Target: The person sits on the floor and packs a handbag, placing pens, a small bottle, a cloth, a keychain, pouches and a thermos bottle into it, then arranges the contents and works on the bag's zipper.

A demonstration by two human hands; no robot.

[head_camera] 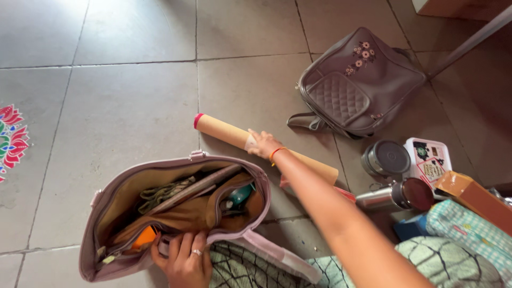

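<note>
A long tan cardboard tube (224, 131) with a red end cap lies on the tiled floor. My right hand (262, 144), with an orange band at the wrist, is closed around the tube's middle. My left hand (184, 260), a ring on one finger, grips the near rim of a pale pink handbag (101, 224) and holds it wide. The bag's tan lining shows, with an orange item, a teal item and some greenish cord inside.
A grey quilted backpack (354, 85) with small flowers lies beyond the tube. To the right are a round steel tin (386, 158), a steel flask (392, 195), a white lunch box (429, 160), an orange box (474, 197) and patterned cloth (469, 229). A floor painting (12, 140) is at left.
</note>
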